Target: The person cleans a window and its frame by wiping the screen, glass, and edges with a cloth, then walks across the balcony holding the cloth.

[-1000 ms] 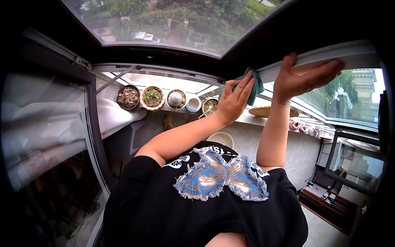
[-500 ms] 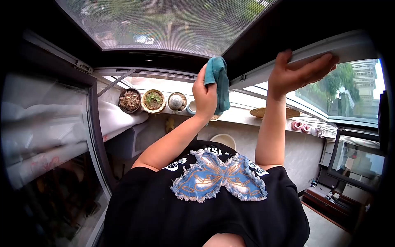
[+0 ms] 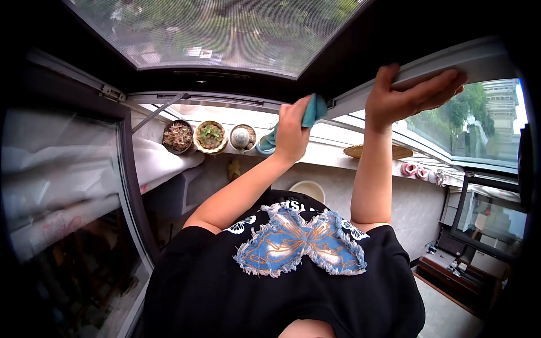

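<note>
My left hand (image 3: 293, 130) is closed around a teal cloth (image 3: 315, 110), which bunches out past the fingertips beside the lower corner of the dark window frame (image 3: 225, 84). Another fold of the cloth hangs out on the wrist's left side, near the small pots. Up at the right, my right hand (image 3: 406, 101) is raised with its fingers stretched out and thumb apart, the palm against or close under the light grey edge of the window sash (image 3: 445, 66). Nothing shows in that hand.
On the sill stand a pot of dry brown matter (image 3: 177, 137), a green plant (image 3: 209, 136) and a round cactus (image 3: 242, 137). A woven tray (image 3: 377, 151) and pink shoe-shaped ornaments (image 3: 413, 170) sit farther right. A metal stay arm (image 3: 159, 112) slants at the left; a white bucket (image 3: 307, 191) is below.
My left hand has turned over and lowered slightly, and the cloth now lies against the frame corner instead of standing upright. My right hand has stayed almost in place.
</note>
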`<state>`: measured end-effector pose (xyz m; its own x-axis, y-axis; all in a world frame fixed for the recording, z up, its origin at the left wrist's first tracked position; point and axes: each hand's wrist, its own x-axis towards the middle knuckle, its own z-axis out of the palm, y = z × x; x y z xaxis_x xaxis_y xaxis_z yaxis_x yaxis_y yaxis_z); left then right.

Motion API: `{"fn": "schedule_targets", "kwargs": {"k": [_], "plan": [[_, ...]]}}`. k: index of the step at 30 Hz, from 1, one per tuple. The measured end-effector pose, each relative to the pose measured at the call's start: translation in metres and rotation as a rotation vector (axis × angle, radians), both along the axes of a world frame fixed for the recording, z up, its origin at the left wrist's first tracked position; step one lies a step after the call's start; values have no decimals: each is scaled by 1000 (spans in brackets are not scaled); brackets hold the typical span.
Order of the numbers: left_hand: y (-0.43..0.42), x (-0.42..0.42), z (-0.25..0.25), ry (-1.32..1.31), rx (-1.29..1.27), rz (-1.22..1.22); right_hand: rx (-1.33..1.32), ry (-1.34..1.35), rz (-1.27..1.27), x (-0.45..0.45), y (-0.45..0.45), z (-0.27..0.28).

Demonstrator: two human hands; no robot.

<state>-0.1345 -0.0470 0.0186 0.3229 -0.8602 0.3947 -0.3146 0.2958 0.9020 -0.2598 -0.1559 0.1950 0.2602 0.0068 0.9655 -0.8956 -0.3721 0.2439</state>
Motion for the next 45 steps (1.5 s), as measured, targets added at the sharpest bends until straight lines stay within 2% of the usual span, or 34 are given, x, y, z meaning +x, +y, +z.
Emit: {"fn": "schedule_targets", "kwargs": {"k": [1,6,8,9,10,12,21,28,38,40,42,45], "plan": [[-5,-3,1,-171,-73,-57,2,-2,5,0,0,0],[-17,7,-26,-433,-75,-98,75,11,-39,-5,6,-1],[-15,8,-21,-749,-66,-53,72,1,-34,-6,4,-1],[-12,9,-19,-808,-54,-44,53,11,-41,-6,3,-1],[-10,10,-20,-819,-47,-38,35,20,-46,-7,2,0],[-6,14,-23,-935,-187,84,33,25,-39,-6,3,2],[16,81,-44,-1118,-91,283,22,25,-70,-5,4,3],[25,141,-42,-1137,-84,374,19,-9,-79,-6,5,3],[43,224,-49,-1145,106,549,4,-6,-120,-7,4,1],[45,228,-40,-1088,120,512,4,-6,-99,-7,4,1],[47,231,-27,-925,221,436,5,-9,-88,-6,5,2],[51,241,-3,-724,225,630,6,-14,-75,-5,5,2]]}}
